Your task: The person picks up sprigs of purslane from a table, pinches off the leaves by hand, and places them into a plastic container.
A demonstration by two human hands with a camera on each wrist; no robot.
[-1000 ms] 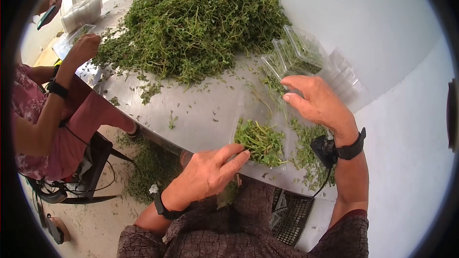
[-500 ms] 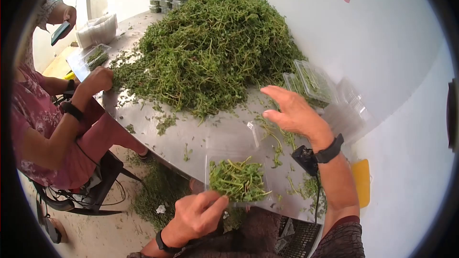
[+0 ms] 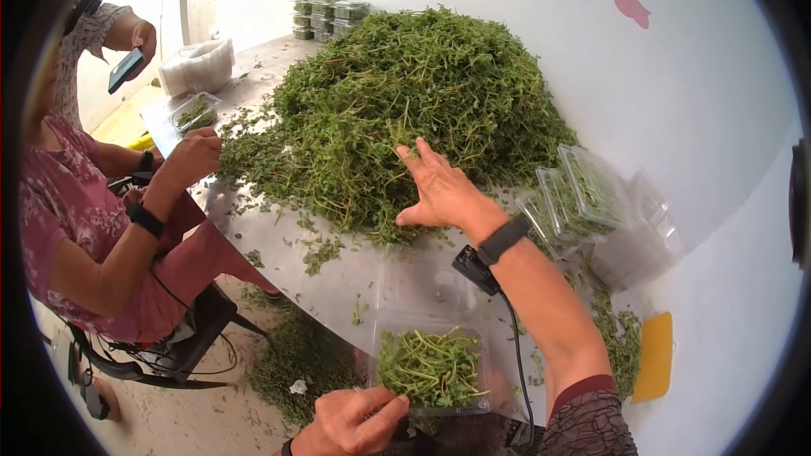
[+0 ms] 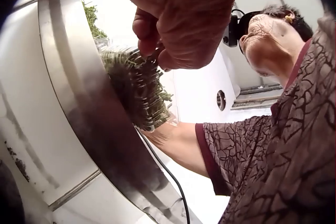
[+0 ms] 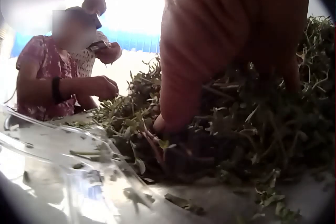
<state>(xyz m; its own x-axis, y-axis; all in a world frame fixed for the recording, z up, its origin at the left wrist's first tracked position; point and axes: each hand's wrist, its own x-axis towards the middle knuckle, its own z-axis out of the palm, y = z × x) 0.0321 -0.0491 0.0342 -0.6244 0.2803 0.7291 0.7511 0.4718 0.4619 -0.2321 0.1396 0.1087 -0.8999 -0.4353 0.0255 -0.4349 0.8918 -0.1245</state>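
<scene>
The right hand (image 3: 448, 190), grip spread wide and seemingly empty, touches the near face of the tall green leafy heap (image 3: 422, 93), upper centre; lower centre, the left hand (image 3: 353, 424) pinches the clear plastic herb-filled box's (image 3: 486, 365) near-left corner.

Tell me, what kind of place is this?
Probably a produce-packing room: a big heap of green leafy stems lies on a shiny metal table, near stacked clear plastic boxes of greens.

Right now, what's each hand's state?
Left hand: closed, pinching the clear plastic box of green sprigs at its rim.
Right hand: open, touching the big heap of green leafy stems.
</scene>
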